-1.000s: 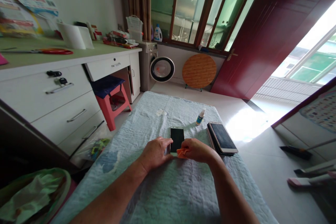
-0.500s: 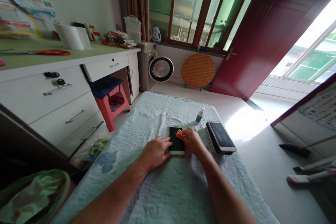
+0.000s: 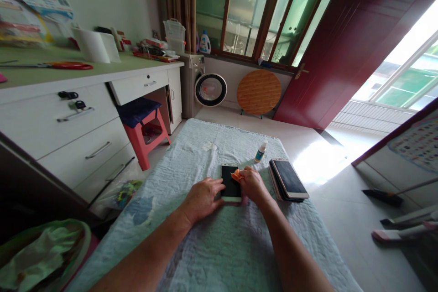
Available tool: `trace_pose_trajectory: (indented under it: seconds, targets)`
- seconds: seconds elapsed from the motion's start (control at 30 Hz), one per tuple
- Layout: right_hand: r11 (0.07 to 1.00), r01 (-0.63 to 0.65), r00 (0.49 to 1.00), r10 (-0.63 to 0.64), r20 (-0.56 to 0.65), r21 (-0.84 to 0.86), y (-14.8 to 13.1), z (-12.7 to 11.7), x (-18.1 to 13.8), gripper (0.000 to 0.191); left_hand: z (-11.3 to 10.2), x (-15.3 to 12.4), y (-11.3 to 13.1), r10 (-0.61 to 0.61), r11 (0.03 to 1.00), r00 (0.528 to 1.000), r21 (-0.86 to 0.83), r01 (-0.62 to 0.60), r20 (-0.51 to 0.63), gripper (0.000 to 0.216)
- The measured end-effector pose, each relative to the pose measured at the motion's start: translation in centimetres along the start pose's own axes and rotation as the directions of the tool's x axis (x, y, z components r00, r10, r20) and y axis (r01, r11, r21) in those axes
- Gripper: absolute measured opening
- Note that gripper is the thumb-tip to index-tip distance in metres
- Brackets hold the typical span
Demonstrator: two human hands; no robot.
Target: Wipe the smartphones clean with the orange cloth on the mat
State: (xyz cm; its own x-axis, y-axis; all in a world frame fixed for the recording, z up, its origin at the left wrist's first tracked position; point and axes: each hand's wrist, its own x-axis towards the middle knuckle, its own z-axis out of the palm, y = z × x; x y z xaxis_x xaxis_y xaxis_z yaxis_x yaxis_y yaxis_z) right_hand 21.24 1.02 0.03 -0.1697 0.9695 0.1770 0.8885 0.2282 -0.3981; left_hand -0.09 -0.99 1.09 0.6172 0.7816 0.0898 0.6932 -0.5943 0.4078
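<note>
A smartphone (image 3: pixel 230 184) with a dark screen and pale borders lies flat on the cloth-covered table (image 3: pixel 208 134). My left hand (image 3: pixel 203 196) steadies its left side, fingertips on the edge and thumb near the lower corner. Pinched in my right hand (image 3: pixel 252 183) is a small orange cloth (image 3: pixel 236 175), touching the upper right part of the screen. Some of the right fingers are hidden behind the hand. Beyond them stands a small spray bottle (image 3: pixel 260 152) with a white cap. To the right is a stack of phones (image 3: pixel 290 178), the top one screen up.
A desk with drawers (image 3: pixel 78 123) runs along the left, with a red stool (image 3: pixel 143 132) under it. Lower left is a bin (image 3: pixel 85 242) holding crumpled paper. A washing machine with its door (image 3: pixel 210 90) open and a round wooden tabletop (image 3: pixel 259 92) stand at the back.
My right hand and the orange cloth have shifted very slightly to the right over the screen. The left hand and the phone stay in place.
</note>
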Motion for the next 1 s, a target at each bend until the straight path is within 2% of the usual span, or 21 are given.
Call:
trace_pose_trajectory:
  seconds: [0.3,0.5,0.7,1.0]
  targets:
    - [0.992,-0.042,0.978,0.017,0.207,0.117,-0.5,-2.2,-1.0,0.026,0.0,0.0,0.0,-0.024,1.000,1.000,-0.018,0.025,0.018,0.039]
    - [0.996,0.024,0.997,-0.030,0.070,0.085,-0.1,-1.0,-0.7,0.021,-0.1,0.1,-0.1,-0.019,1.000,1.000,-0.014,0.019,0.018,0.038]
    - [1.000,0.005,0.999,-0.005,-0.039,0.007,0.5,0.6,0.0,0.020,0.2,0.0,-0.5,-0.007,0.999,1.000,-0.031,0.006,-0.007,0.037]
    - [0.989,0.148,0.989,-0.148,0.027,-0.021,-2.2,0.0,-1.0,0.027,-0.1,0.1,-0.3,-0.036,0.996,0.999,-0.086,0.037,0.010,0.045]
